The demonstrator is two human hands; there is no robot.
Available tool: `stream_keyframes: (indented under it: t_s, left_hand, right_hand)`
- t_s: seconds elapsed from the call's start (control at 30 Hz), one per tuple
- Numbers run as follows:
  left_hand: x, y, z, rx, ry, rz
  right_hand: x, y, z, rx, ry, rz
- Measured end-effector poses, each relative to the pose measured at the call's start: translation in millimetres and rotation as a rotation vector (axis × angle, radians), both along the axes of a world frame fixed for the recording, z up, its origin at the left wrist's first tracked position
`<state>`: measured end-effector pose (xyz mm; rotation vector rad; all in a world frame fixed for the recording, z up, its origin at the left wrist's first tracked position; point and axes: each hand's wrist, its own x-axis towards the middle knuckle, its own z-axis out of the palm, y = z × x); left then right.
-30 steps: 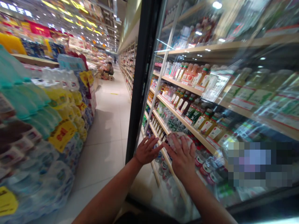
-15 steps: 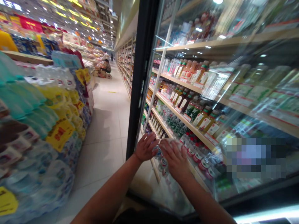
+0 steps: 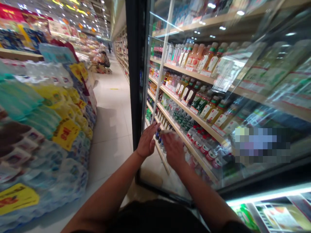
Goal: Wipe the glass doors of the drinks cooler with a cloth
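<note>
My right hand [image 3: 173,149] presses a pale cloth [image 3: 167,132] against the glass door [image 3: 245,81] of a drinks fridge; the cloth shows only above my fingertips and is blurred. My left hand [image 3: 146,142] lies flat on the same glass just left of it, fingers stretched upward, holding nothing, close to the door's black frame [image 3: 134,81]. Behind the glass, rows of bottles [image 3: 194,97] stand on wooden shelves.
Stacked packs of bottled water [image 3: 48,129] with yellow price tags line the left side of the tiled aisle [image 3: 111,116]. Far down the aisle a person [image 3: 104,60] crouches. A lit display case [image 3: 267,210] sits at the bottom right.
Both hands have slid left and slightly upward along the glass with the cloth. The view has swung so the door frame now stands further left.
</note>
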<state>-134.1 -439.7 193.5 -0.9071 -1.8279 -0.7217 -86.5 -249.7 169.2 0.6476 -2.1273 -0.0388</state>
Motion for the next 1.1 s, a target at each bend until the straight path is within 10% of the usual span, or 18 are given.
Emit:
stream_keyframes:
  t_s: [0.17,0.47,0.7,0.97,1.1]
  left_hand:
    - [-2.6,-4.1,0.4,-0.092,0.030,0.028]
    - [-18.6,7.4,-17.2,-0.184,0.296,0.306]
    - [-18.1,8.1,-26.3,-0.144,0.357,0.323]
    - [-18.3,11.2,-29.8,-0.113,0.328,0.280]
    - [-16.9,12.3,-29.9,-0.128,0.346,0.327]
  right_hand:
    - [11.2,-16.7,-96.3,0.170,-0.032,0.217]
    - [22.5,86.1,17.5,-0.322,0.266,-0.342]
    - [53.9,65.7,-71.9,0.054,0.122,-0.007]
    - [49.6,117.8,-28.8,-0.369,0.229,-0.415]
    - [56.9,107.1,-60.3,-0.486,0.270,-0.467]
